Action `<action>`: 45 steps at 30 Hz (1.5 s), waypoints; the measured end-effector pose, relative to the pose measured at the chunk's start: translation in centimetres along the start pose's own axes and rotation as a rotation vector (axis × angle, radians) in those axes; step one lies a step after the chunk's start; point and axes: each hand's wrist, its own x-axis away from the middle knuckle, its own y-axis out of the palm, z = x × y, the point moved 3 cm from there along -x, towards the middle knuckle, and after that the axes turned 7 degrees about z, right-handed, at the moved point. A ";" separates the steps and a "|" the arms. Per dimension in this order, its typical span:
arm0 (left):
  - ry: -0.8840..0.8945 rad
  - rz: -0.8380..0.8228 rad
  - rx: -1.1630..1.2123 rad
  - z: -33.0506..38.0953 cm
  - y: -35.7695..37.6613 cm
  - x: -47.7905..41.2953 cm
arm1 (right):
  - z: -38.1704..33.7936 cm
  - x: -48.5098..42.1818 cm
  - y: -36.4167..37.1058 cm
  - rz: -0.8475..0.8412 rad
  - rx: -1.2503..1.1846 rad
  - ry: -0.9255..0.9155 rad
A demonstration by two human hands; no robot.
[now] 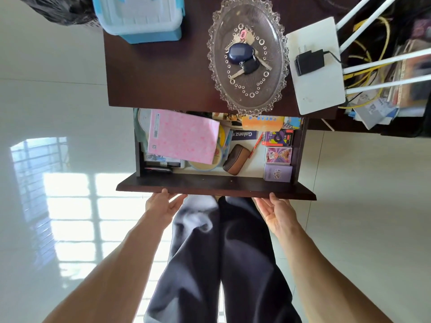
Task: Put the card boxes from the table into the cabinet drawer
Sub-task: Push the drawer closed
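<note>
The dark table top has nothing left to move that I can see, and the one drawer beneath stands open, so I judge the putting-away done and only the closing left. The left hand and right hand touch its front board, fingers straight and loose, holding nothing. Inside, three card boxes sit in a row along the right wall.
</note>
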 end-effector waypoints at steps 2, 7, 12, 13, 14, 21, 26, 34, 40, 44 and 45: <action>-0.011 0.004 0.007 0.1 0.0 0.0 | -0.1 0.2 0.1 -0.004 -0.005 0.009; -0.019 -0.011 0.038 0.9 0.5 0.1 | -1.1 0.7 0.9 -0.026 -0.006 0.006; 0.013 -0.039 0.043 2.8 1.9 0.4 | -2.9 1.1 2.8 -0.043 -0.014 0.004; 0.021 -0.047 0.045 3.3 2.3 0.5 | -3.4 1.2 3.3 -0.047 -0.009 -0.001; 0.030 -0.056 0.049 3.7 2.7 0.6 | -3.8 1.3 3.7 -0.055 -0.006 -0.005; 0.065 -0.109 0.040 7.4 5.6 1.6 | -6.8 1.6 7.2 -0.091 -0.064 -0.031; 0.099 -0.136 0.029 10.0 7.3 1.9 | -8.3 1.6 9.6 -0.119 -0.141 -0.071; 0.118 -0.225 0.141 12.7 9.5 2.4 | -10.3 1.5 11.7 -0.208 -0.255 -0.014; 0.121 -0.263 0.231 14.2 11.2 3.5 | -12.0 2.1 13.7 -0.258 -0.312 -0.024; 0.141 -0.276 0.283 15.1 12.3 4.0 | -12.8 2.4 14.5 -0.250 -0.307 -0.040; 0.143 -0.272 0.288 15.2 12.4 4.1 | -12.9 2.5 14.5 -0.249 -0.301 -0.042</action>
